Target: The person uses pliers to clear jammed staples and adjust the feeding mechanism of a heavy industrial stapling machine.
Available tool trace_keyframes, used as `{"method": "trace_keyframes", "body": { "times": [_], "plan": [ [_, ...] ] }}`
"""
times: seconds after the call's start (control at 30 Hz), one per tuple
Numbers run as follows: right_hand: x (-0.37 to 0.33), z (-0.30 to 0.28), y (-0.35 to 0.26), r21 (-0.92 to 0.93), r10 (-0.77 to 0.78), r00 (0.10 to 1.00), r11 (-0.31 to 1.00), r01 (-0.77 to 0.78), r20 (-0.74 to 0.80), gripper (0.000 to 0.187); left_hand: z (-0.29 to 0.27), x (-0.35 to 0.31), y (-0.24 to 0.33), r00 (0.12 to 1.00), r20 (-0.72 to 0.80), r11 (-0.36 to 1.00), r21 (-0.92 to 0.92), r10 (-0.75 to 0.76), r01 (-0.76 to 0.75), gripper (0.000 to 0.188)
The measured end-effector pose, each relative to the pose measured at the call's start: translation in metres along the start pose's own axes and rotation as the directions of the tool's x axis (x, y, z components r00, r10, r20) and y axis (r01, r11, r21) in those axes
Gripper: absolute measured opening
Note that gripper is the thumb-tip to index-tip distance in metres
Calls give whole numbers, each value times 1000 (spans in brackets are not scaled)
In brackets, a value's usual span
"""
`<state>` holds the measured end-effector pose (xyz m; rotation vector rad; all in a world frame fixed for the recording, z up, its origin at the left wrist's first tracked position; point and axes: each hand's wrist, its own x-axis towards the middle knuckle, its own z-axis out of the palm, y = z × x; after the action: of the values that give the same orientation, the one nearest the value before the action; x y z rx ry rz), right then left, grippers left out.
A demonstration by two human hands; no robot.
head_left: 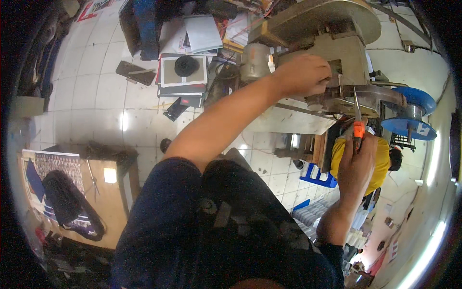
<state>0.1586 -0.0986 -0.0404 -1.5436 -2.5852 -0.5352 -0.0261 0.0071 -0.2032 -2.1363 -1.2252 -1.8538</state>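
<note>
My left hand point(308, 76) reaches to the machine point(332, 55), with its fingers curled down at the machine's front. Whatever those fingers hold, if anything, is hidden. Lower and to the right, my right hand point(358, 161) is wrapped round a hand tool point(359, 129) with an orange-and-black handle. Its tapering metal end points up and away from me, in front of the machine's round metal part point(346, 98); I cannot tell whether they touch. Beside that part, at the right, is a blue spool point(409, 127).
A person in a yellow shirt point(382, 166) is beyond my right hand. A blue crate point(317, 177) stands on the tiled floor. Stacked papers and folders point(183, 89) bear a black round object point(186, 66). A wooden cabinet point(109, 202) with a black bag point(72, 204) is at left.
</note>
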Motion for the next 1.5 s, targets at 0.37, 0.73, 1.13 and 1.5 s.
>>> {"method": "trace_keyframes", "body": {
  "times": [0.37,0.73,1.13,1.5],
  "plan": [
    [1,-2,-1,2,-42,999,999,42,-12,28,21,-8,7,993,-1,965,-235,-117,113,24],
    [4,1,0,0,-61,998,998,61,-28,30,2,4,0,991,133,996,-86,22,-11,28],
    [6,0,-4,-19,-6,1000,1000,6,-8,29,5,11,-6,983,180,982,-187,21,13,22],
    [5,-3,-1,-6,-11,1000,1000,11,-15,30,2,7,-2,977,103,980,46,187,-193,16]
  ]
}}
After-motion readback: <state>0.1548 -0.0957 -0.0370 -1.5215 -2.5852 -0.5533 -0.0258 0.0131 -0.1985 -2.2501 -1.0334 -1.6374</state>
